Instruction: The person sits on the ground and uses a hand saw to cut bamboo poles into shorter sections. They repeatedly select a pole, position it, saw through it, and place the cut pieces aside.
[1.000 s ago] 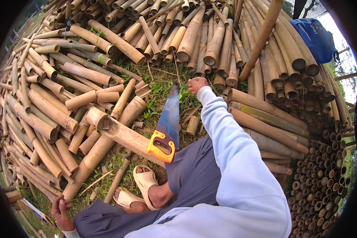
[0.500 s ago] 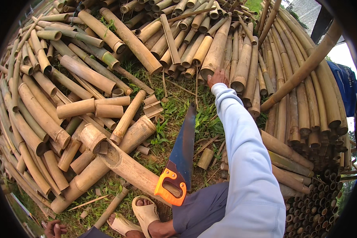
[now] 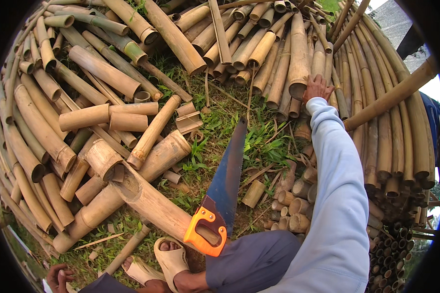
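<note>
Right hand (image 3: pixel 319 89): one, extended at upper right, back uppermost. We record it against the right side of the open end of a thick bamboo pole (image 3: pixel 298 53); its fingers (image 3: pixel 319 79) point away from the wearer, slightly parted, and we cannot tell whether they have closed on anything.

Thick bamboo pole: one, in the stack (image 3: pixel 259 58) at upper centre, its cut end facing the wearer.

Left hand (image 3: pixel 59 277): one, at the lower left edge, partly cropped. We note bent fingers, but cannot tell whether they grasp anything.

Hand saw (image 3: pixel 225 178): one, blue-grey blade, orange and dark handle. The tip points away from the wearer; the handle overlaps the near end of a notched bamboo length (image 3: pixel 156 207), just beside the trouser knee (image 3: pixel 254 259).

Notched bamboo length: one, slanting across a second stout pole (image 3: pixel 90 222) (we see its scooped cut face near the far end).

Loose short piece (image 3: pixel 253 194): one, on the grass (image 3: pixel 225 107), right of the saw.

Cut sections (image 3: pixel 298 205): several, heaped below the light blue sleeve (image 3: pixel 340 171).

Sandals (image 3: pixel 171 261): one pair, cream, worn.
</note>
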`<state>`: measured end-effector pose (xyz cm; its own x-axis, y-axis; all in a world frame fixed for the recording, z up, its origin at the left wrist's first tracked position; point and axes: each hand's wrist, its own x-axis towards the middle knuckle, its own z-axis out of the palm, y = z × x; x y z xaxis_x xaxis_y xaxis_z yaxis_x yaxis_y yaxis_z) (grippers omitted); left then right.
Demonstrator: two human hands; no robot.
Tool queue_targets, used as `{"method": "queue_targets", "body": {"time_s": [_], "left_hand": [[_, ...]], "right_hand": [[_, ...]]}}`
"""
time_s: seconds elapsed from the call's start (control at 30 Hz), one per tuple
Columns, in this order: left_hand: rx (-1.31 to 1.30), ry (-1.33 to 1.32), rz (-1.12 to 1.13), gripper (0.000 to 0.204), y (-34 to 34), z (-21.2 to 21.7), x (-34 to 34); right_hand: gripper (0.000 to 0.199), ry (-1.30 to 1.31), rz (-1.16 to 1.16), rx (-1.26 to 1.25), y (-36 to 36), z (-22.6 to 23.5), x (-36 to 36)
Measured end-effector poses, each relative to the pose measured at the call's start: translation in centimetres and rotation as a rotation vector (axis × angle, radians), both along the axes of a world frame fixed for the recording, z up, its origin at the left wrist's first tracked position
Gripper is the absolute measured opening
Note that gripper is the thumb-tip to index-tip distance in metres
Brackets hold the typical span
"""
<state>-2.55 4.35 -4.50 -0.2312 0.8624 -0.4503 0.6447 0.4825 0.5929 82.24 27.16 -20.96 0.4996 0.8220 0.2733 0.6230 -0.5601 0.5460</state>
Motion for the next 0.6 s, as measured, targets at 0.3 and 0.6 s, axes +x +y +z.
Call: {"method": "queue_targets", "body": {"time_s": [0.3,0.6], "left_hand": [[0.026,0.119,0.038,0.035,-1.4,0.6,-1.4],[0.030,0.109,0.038,0.036,-1.3,1.0,-0.1]], "right_hand": [[0.041,-0.058,-0.050,0.062,-3.0,-0.7,3.6],[0.031,0.236,0.091,0.409,-1.4,-5.8,-1.7]]}}
